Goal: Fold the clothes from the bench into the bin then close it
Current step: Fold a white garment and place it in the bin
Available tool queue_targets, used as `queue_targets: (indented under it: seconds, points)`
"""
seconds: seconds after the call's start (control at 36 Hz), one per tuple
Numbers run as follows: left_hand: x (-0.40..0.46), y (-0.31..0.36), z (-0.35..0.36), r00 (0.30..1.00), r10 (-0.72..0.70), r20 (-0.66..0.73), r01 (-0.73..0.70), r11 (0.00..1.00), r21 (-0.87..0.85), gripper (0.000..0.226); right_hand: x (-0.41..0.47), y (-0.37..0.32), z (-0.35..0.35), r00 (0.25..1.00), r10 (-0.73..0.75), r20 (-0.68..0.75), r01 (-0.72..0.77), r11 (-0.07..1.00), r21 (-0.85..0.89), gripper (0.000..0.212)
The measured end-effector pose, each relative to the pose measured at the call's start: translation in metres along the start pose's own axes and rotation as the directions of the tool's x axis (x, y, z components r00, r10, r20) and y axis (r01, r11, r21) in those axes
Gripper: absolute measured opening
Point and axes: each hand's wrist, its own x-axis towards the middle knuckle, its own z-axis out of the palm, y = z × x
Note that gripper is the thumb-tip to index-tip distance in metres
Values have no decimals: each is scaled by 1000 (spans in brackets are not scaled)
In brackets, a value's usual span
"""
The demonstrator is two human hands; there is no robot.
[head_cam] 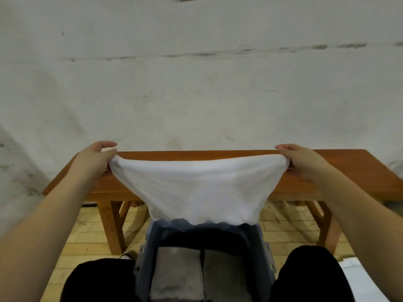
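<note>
One white garment (202,188) hangs stretched between the person's two hands, in front of the wooden table (218,154) and above the grey-blue bin (145,258). The left hand (96,158) pinches the garment's upper left corner, its fingers (109,144) curled over the cloth with the thumb beneath. The right hand (301,162) pinches the upper right corner in the same way, fingers closed on the fabric. The top edge sags a little between the two grips, and the cloth narrows toward its scalloped lower hem, which hangs just over the bin's far rim without clearly touching it.

The garment hides the middle of the table top and part of its front edge; the table stands against a pale, stained wall (196,83). Two sets of wooden legs show beneath the table, one to the left of the bin and one to the right.

The bin sits on the yellow brick floor (87,234) between the person's knees, which are clothed in black (98,280). It is open, and inside it lie two folded grey pieces (174,271) side by side, with a dark piece beyond them toward the table. A flat white thing (359,275) shows at the floor to the right of the bin, partly cut off by the right knee.
</note>
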Motion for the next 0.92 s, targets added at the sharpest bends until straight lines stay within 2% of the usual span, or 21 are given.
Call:
queue_targets:
  seconds: [0.11, 0.19, 0.28, 0.31, 0.36, 0.44, 0.53, 0.58, 0.67, 0.72, 0.78, 0.81, 0.86, 0.89, 0.92]
  points:
    - [4, 1, -6, 988, -51, 148, 50, 999, 12, 21, -2, -5, -3, 996, -6, 87, -2, 996, 92, 17]
    - [6, 2, -8, 982, -57, 182, 59, 998, -8, 29, -6, -10, -5, 996, -52, 67, 46, 994, 98, 22]
    - [8, 1, -10, 977, -9, 213, 7, 1000, 8, 23, -7, -17, -8, 991, -100, 87, 93, 992, 80, 25]
    - [8, 1, -10, 972, 16, 234, -28, 998, 48, 19, -7, -18, -9, 988, -118, 104, 114, 993, 39, 27]
    - [8, 2, -9, 961, 69, 267, -117, 979, 168, 15, -8, -19, -11, 979, -169, 117, 188, 966, -180, 29]
    - [6, 4, 0, 961, 167, 220, -233, 920, 316, 22, -9, -20, -12, 953, -293, 79, 290, 806, -516, 25]
    - [5, 9, 1, 939, 286, 192, -343, 823, 453, 20, -8, -21, -12, 905, -410, 116, 355, 576, -736, 20]
    - [11, 9, -3, 919, 335, 206, -393, 755, 525, 22, -3, -19, -17, 886, -438, 151, 366, 463, -807, 24]
    - [18, 10, -11, 896, 384, 221, -438, 684, 583, 21, 2, -18, -25, 881, -444, 164, 364, 415, -834, 26]
    - [23, 10, -17, 880, 405, 248, -466, 639, 612, 22, 0, -18, -30, 886, -438, 154, 375, 480, -793, 23]
    - [23, 12, -23, 877, 385, 289, -481, 701, 526, 24, -5, -18, -34, 902, -413, 129, 384, 628, -676, 22]
    - [21, 13, -26, 879, 365, 307, -470, 773, 427, 22, -8, -18, -36, 912, -391, 122, 387, 726, -569, 25]
    - [16, 14, -29, 890, 299, 343, -356, 928, 115, 23, -13, -22, -34, 936, -338, 96, 351, 914, -205, 29]
    - [15, 16, -29, 892, 285, 351, -271, 958, -89, 27, -14, -25, -31, 946, -317, 69, 316, 949, 17, 28]
    - [15, 16, -28, 897, 272, 348, -183, 946, -269, 26, -16, -28, -27, 963, -268, 34, 255, 942, 219, 23]
